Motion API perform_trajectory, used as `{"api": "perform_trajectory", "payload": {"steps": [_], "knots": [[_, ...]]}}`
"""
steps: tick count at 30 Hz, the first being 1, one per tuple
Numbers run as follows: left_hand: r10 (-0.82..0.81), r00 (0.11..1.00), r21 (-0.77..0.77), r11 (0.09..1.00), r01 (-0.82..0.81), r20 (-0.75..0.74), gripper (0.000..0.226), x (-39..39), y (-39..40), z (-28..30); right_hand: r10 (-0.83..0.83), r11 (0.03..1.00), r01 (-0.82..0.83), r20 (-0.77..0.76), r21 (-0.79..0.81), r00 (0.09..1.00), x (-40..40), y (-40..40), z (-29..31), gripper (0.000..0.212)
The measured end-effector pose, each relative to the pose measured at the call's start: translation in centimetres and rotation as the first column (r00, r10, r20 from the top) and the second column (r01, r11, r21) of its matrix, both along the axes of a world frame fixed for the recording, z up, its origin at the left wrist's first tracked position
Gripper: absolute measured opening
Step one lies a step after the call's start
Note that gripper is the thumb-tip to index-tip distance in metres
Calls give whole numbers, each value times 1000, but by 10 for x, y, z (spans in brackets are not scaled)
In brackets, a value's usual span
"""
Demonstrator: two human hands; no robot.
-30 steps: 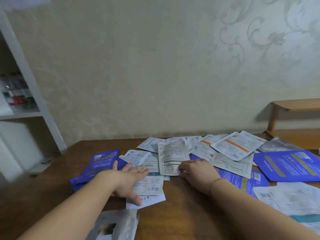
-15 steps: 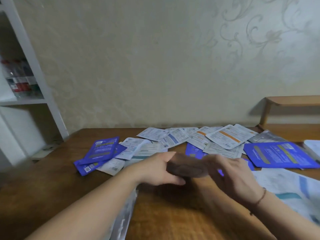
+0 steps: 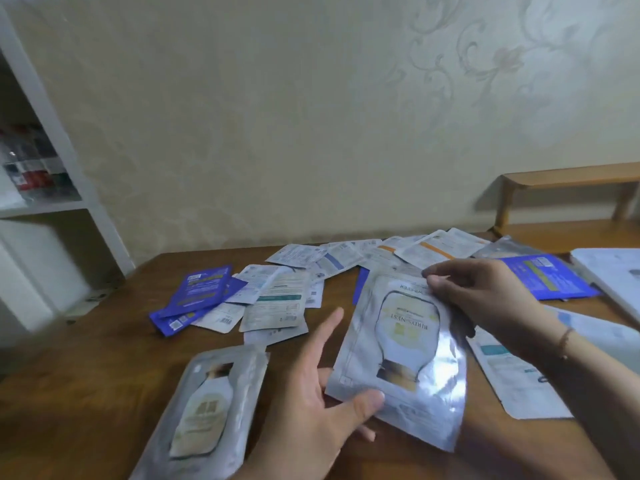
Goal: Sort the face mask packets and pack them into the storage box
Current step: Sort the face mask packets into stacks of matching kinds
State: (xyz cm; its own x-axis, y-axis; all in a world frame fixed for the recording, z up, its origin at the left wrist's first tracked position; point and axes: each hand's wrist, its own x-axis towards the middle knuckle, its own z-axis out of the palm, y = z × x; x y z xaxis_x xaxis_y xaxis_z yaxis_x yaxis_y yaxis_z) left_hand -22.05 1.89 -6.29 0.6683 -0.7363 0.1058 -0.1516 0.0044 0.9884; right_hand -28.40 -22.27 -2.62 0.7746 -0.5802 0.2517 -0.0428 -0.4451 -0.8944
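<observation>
Two silver foil face mask packets with a pale bottle-shaped picture are near the camera: one is held up between both hands [image 3: 401, 358], and a second like it lies flat on the brown wooden table [image 3: 86, 368] just to the left of the left hand [image 3: 311, 407]. That hand pinches the held packet's near corner, thumb on the printed front and curled fingers behind it, while the forefinger sticks out straight and touches nothing. The right hand [image 3: 485, 299] grips the far top edge of the same packet, fingers curled over the front, so the packet hangs tilted above the table, its print upside down to the camera. Beyond the left hand, three dark blue flat packets [image 3: 201, 292] lie overlapped in a small heap; a fourth blue packet [image 3: 540, 275] lies behind the right hand, and a sliver of another blue one shows at the held packet's far left edge. Between these, a loose spread of white and pale grey printed packets [image 3: 277, 303] covers the table's far side, at least ten of them, too overlapped and blurred to count exactly. One more white packet with a teal mark [image 3: 509, 372] lies under the right wrist. A thin cord bracelet [image 3: 564, 337] circles that wrist. A white shelf unit [image 3: 52, 109] stands far left, and a light wooden bench [image 3: 568, 181] far right against the patterned wall.
</observation>
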Motion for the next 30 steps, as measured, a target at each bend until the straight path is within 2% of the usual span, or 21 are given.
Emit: {"api": "perform_trajectory", "payload": {"steps": [2,3,5,7,9,12,15,17,19,20,22,25,27,30], "knots": [[78,995,-57,996,-75,59,82,2,20,4,185,965,-174,-39,197,982,3,4,2,32],[121,992,-93,989,-117,44,78,6,30,8,326,900,-297,-39,319,945,5,6,2,45],[232,969,-178,953,-244,-87,75,23,47,18,585,697,-507,7,507,811,13,14,1,65],[284,931,-193,924,-329,-228,73,46,55,30,699,584,-594,29,554,714,25,27,-2,71],[257,915,-158,935,-316,-311,66,69,58,42,746,563,-626,-6,540,666,41,45,-6,65],[232,907,-140,945,-296,-352,53,91,58,49,777,579,-633,-113,514,619,57,76,-4,41],[214,894,-151,944,-293,-393,44,100,57,47,827,515,-674,-102,530,553,65,95,1,31],[198,861,-149,943,-297,-468,38,103,62,44,766,541,-641,-4,544,643,70,106,5,26],[146,827,-125,960,-252,-542,57,99,72,39,605,575,-537,121,617,787,76,117,6,32],[120,840,-121,969,-215,-528,63,95,79,34,536,571,-494,158,656,829,79,124,5,34],[118,906,-91,982,-168,-405,52,86,96,23,505,566,-474,171,674,846,84,139,-2,37],[178,949,-58,978,-199,-259,47,74,123,12,532,632,-462,86,622,842,91,156,-13,30],[178,957,-12,982,-186,-228,53,70,145,8,474,684,-415,68,599,878,97,162,-16,27],[252,961,159,959,-233,-113,75,63,173,4,367,777,-315,15,544,930,109,166,-25,41]]}}
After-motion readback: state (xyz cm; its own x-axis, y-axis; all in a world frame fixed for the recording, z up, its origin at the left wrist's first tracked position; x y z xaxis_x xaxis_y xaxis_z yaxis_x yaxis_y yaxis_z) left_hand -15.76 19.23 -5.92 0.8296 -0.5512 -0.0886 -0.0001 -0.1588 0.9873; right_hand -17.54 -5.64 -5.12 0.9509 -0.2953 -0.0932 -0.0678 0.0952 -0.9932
